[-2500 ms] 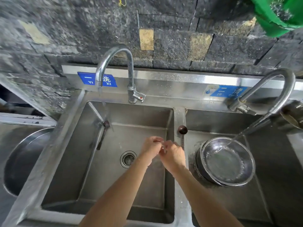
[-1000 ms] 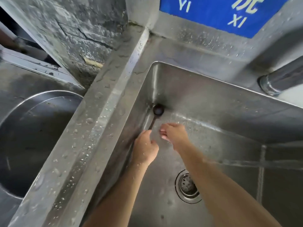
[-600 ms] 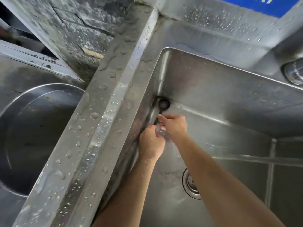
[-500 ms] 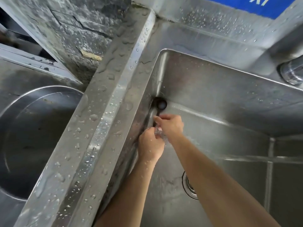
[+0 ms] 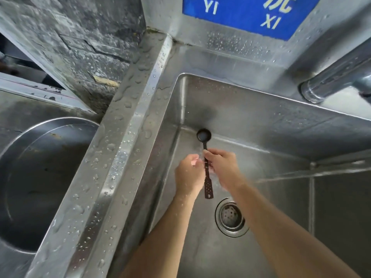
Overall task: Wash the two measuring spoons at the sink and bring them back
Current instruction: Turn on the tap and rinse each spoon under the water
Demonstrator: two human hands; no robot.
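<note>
A black plastic spoon (image 5: 206,177), with a round bowl and a flat perforated handle, sits over the steel sink (image 5: 261,133), bowl toward 12 o'clock. The right hand (image 5: 222,167) pinches its neck. The left hand (image 5: 187,175) curls at the handle's 9 o'clock, but I cannot tell its grip. The drain (image 5: 230,217) lies at 5 o'clock and the faucet (image 5: 337,77) at 2 o'clock. A blue sign (image 5: 241,15) reads "YI" and "XI".

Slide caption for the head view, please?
Left hand and right hand hold a dark measuring spoon inside the steel sink.
</note>
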